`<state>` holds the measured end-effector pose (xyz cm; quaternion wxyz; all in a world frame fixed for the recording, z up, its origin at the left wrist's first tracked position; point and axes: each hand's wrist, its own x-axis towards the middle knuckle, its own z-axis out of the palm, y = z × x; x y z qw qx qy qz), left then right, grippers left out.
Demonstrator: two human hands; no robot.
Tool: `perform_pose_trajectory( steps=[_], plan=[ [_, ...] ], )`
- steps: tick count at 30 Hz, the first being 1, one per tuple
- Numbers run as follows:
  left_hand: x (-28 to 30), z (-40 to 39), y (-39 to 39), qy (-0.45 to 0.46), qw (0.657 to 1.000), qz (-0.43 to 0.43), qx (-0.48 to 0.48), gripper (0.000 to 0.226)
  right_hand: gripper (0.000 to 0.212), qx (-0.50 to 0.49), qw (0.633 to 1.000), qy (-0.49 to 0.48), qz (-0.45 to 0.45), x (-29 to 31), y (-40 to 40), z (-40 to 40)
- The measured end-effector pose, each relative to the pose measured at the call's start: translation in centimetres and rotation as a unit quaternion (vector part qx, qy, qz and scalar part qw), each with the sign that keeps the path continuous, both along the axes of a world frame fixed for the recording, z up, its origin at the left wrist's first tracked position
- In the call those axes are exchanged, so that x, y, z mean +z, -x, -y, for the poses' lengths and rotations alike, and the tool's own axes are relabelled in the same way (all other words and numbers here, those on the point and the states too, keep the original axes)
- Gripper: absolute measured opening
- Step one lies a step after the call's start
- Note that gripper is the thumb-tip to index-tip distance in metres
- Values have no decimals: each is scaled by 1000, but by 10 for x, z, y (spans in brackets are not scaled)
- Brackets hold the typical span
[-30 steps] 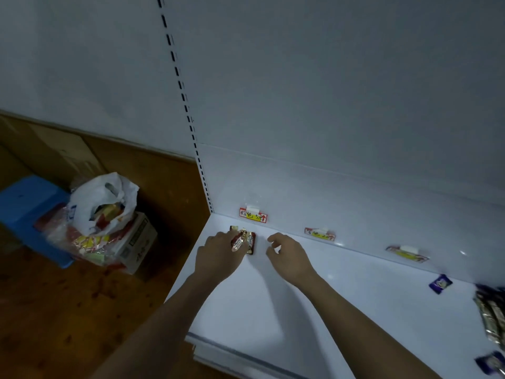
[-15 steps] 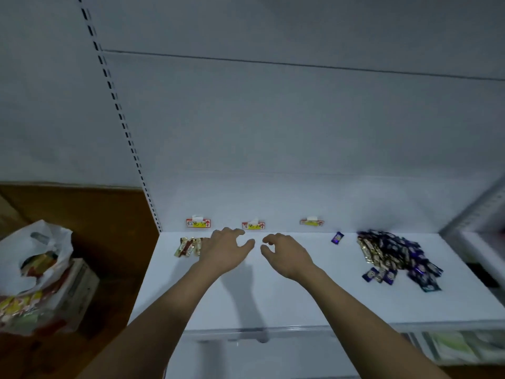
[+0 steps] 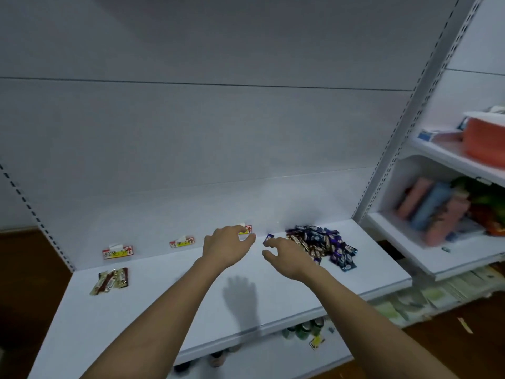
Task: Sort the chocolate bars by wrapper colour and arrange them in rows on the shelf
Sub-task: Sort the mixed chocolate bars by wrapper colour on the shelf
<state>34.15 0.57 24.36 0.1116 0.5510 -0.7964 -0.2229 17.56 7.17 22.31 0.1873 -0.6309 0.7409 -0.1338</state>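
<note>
Both hands hover above the white shelf, holding nothing. The left hand has relaxed, spread fingers; the right hand has loosely curled fingers, released. At 3 o'clock from the right hand lies a heap of bars, purple and brown wrappers mixed. A lone purple bar sits just at 12 o'clock of the right fingertips. Near the shelf's 9 o'clock end, a few brown bars lie side by side below a price tag.
</note>
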Motion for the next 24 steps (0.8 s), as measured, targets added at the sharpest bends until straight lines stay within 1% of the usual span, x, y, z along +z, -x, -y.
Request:
perform_pose_trajectory(
  steps=[3, 5, 8, 12, 14, 16, 19, 21, 24],
  plan=[
    [-26, -2, 38, 3, 1000, -4, 12, 49, 43, 6, 1000, -3, -3, -28, 46, 3],
    [-56, 0, 64, -4, 999, -9, 30, 50, 43, 18, 1000, -14, -1, -58, 78, 9],
    [-118, 4, 100, -14, 998, -10, 52, 49, 44, 41, 999, -17, -6, -118, 116, 18],
    [-215, 4, 131, -27, 997, -20, 69, 46, 44, 93, 996, -11, 1, -208, 137, 34],
    [-263, 8, 141, 3, 998, -8, 64, 45, 38, 128, 992, 15, 4, -249, 141, 45],
    [-302, 14, 150, 59, 997, 30, 44, 47, 32, 144, 987, 70, 2, -283, 144, 53],
    [-336, 18, 159, 112, 992, 61, 28, 50, 42, 133, 979, 158, 1, -313, 148, 54],
    [-339, 23, 161, 117, 991, 60, 31, 53, 41, 128, 979, 160, -11, -313, 149, 58],
    [-342, 22, 160, 105, 990, 86, 27, 56, 33, 132, 980, 144, -37, -310, 144, 54]
  ],
)
